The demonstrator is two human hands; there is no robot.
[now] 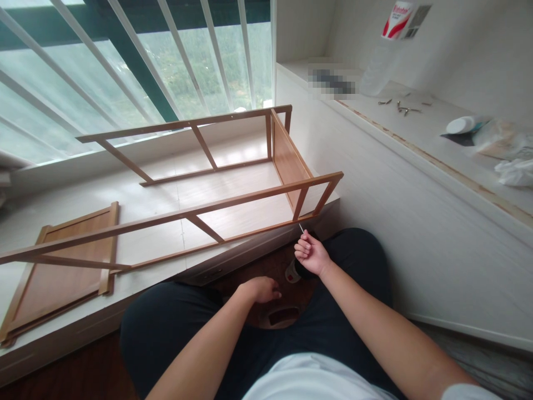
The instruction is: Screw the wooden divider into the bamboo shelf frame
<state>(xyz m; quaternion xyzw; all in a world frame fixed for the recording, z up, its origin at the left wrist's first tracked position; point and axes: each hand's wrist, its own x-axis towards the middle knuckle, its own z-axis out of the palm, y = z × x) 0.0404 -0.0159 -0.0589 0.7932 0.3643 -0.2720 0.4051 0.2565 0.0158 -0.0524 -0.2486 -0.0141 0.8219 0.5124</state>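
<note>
Pinching a thin rod (302, 229), the right hand (312, 254) has its grip closed, presumably steering the tip toward the wooden frame (250, 198); the left hand (262, 289), half-open, shows nothing held.

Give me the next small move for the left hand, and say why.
I'd probably bring the left hand up to steady the near lower rail of the wooden frame: the right hand grips a thin rod whose tip points toward that rail near the end panel, while the left hand is lower, away from the frame.
</note>
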